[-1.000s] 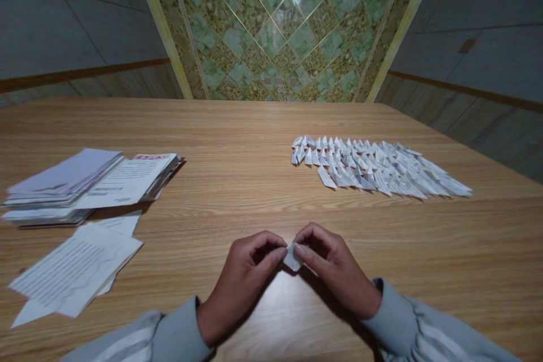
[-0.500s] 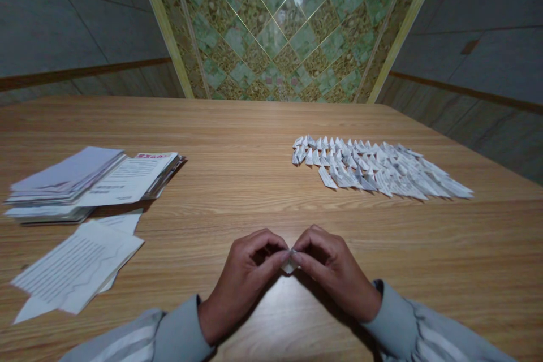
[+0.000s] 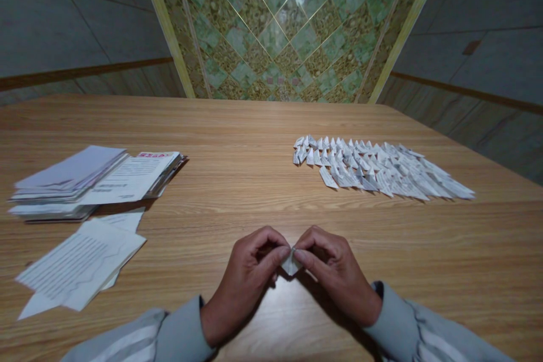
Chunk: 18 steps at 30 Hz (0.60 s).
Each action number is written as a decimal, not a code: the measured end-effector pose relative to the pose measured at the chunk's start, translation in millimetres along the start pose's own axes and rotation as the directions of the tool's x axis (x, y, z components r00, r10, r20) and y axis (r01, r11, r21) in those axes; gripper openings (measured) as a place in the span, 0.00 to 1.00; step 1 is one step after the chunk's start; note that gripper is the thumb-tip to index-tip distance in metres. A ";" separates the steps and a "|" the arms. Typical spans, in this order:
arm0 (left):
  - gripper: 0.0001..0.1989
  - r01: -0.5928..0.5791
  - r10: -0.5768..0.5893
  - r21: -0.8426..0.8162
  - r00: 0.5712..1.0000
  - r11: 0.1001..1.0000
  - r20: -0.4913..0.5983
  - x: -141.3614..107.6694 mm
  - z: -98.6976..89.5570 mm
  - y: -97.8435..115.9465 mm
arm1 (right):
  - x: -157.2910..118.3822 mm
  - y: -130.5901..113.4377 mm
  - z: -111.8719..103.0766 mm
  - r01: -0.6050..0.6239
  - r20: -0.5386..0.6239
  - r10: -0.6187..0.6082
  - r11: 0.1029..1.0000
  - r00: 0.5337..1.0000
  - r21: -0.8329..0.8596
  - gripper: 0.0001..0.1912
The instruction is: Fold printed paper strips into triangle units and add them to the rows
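Left hand (image 3: pixel 250 257) and right hand (image 3: pixel 333 257) come together low in the view, each pinching the same small, pale, creased piece of paper (image 3: pixel 291 265) between thumb and curled forefinger. Both thumbs face the wearer; the remaining fingers bend in behind, and their exact hold is hidden. The piece sits between the two sets of fingertips, just above or on the brown wood-grain table (image 3: pixel 237 181) — I cannot tell whether its lower point touches the surface.

Judging by the symmetrical grip and the creases, the step in hand is close shaping of this one piece, a fold being pressed or drawn out at its upper edge. From such a grip, the next move calls for even pressure from both thumbs and small, matched finger movements, since thin paper could tear or skew if one side pulled harder.

Beyond the right hand, well apart from it, small pointed pieces of folded white printed paper (image 3: pixel 382 172) stand in close, overlapping rows. Far to the left lies a thick stack of white and pale lilac papers (image 3: pixel 70 172), and nearer the wearer a few loose, lined white sheets (image 3: pixel 80 266) overlap — neither hand touches any of these.
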<state>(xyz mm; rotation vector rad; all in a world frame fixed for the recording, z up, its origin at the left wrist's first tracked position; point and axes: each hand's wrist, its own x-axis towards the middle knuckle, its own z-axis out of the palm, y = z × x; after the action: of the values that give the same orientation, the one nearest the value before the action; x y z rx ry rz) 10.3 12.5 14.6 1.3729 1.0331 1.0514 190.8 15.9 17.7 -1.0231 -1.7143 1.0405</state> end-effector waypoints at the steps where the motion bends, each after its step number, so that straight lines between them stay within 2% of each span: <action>1: 0.12 0.011 -0.011 -0.028 1.000 1.000 -0.008 -0.6 0.6 -0.2 | -0.3 -0.4 0.2 -0.004 -0.013 0.004 1.000 1.000 0.011 0.13; 7: 0.10 0.020 -0.037 -0.141 0.992 0.990 -0.119 1.8 -0.3 -3.1 | 2.0 -1.1 -1.0 -0.081 -0.067 0.088 0.991 0.994 0.106 0.12; 11: 0.10 0.030 -0.062 -0.183 0.983 0.983 -0.170 4.6 -0.1 -2.4 | 5.0 1.7 -1.9 -0.088 -0.082 0.094 0.994 0.992 0.071 0.09; 15: 0.07 -0.023 0.001 -0.130 0.987 0.991 -0.163 3.1 -1.0 -0.3 | 4.8 3.7 -1.9 -0.068 -0.127 0.064 0.998 0.990 -0.020 0.06; 18: 0.05 -0.058 0.051 -0.075 0.994 0.995 -0.096 1.6 -2.3 0.5 | 4.3 3.3 -2.7 -0.035 -0.098 0.029 0.998 0.995 -0.057 0.06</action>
<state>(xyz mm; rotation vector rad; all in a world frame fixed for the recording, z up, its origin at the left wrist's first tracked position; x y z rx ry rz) 8.4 14.5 15.3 1.3050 1.0169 1.1943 192.7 21.6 16.6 -1.1233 -1.6628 0.9499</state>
